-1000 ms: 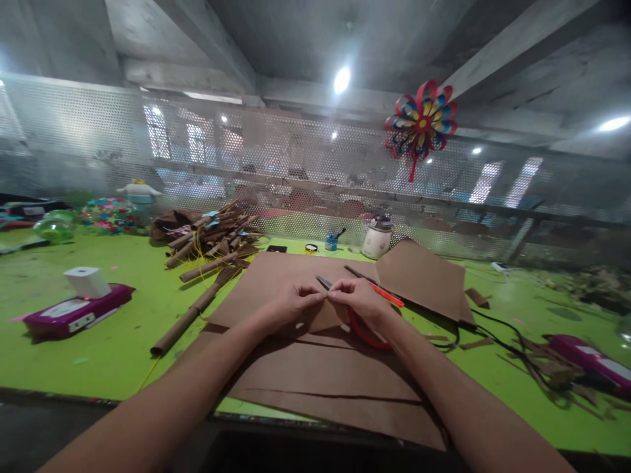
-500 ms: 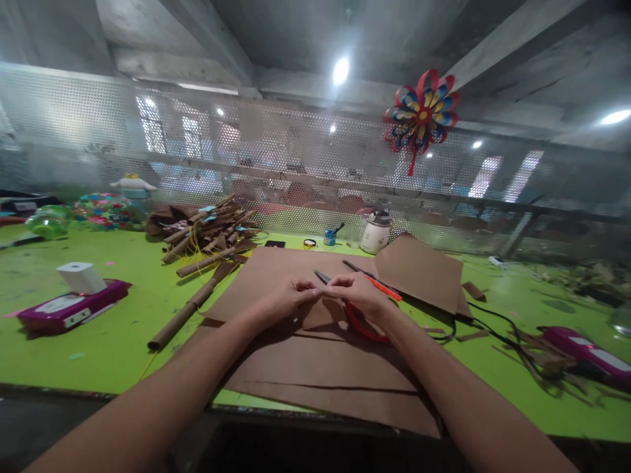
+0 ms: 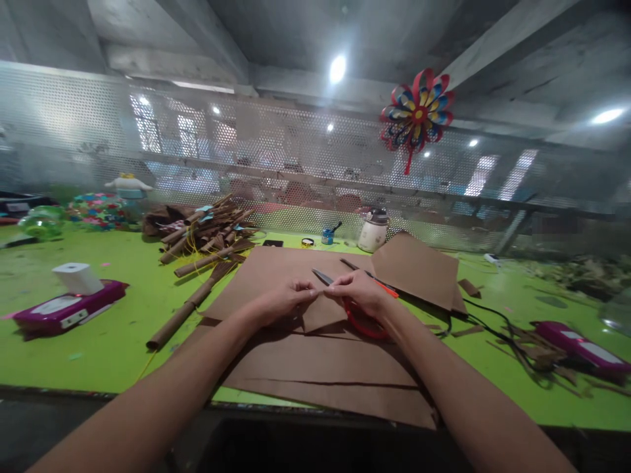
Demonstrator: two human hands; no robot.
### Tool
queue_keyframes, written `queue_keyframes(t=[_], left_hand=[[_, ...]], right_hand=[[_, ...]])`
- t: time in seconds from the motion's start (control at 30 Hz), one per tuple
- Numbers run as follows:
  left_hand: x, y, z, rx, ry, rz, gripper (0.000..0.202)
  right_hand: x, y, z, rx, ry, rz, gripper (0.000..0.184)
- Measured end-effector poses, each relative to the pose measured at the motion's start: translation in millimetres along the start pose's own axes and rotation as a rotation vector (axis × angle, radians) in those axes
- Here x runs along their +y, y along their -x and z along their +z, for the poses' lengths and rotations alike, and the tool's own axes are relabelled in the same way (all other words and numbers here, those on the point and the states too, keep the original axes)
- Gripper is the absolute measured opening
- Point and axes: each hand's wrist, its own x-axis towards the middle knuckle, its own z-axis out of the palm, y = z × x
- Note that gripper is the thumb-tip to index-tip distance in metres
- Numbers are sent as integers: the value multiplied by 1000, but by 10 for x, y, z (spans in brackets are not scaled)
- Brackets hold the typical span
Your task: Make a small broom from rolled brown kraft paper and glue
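Observation:
Above a stack of brown kraft paper sheets (image 3: 325, 361), my left hand (image 3: 290, 299) and my right hand (image 3: 362, 292) almost meet at the fingertips. A small brown paper piece (image 3: 318, 320) hangs below the fingers, with my left thumb and forefinger pinching its upper edge. Red-handled scissors (image 3: 323, 276) are held in my right hand, blades pointing up and left, the red loops partly hidden beneath the palm. Right thumb and forefinger are also pinched near the paper. Behind that hand lies a dark-bladed tool with an orange-red handle (image 3: 387, 288).
Rolled brown paper bundles (image 3: 211, 230) with yellow string lie back left. Two purple devices (image 3: 69, 309) flank the work, the left one carrying a white block (image 3: 77, 278). Folded brown paper (image 3: 419, 269), a white bottle (image 3: 373, 231), a blue jar (image 3: 328, 236) and black cord (image 3: 510, 328) are beyond.
The view has shifted slightly. Both hands keep the same pinched pose over the paper, with hardly any movement.

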Motion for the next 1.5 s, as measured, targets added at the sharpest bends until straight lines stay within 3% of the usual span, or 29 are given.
queue_keyframes(t=[0.63,0.87,1.07,1.3,1.5], left_hand=[[3,15,-18,15,-60,21,31],[-15,-11,-37,25,-70,17,32],[-3,1,-1,-23,-45,17,32],[-16,6,12,21,74,5,27],[-23,22,2,-12,204,-20,25]], right_hand=[[-15,4,-40,-20,23,27,26],[-156,71,67,41,229,-91,30],[-216,102,88,46,290,-91,29],[-152,67,52,-26,179,-113,26],[-77,26,33,-51,93,-97,25]])
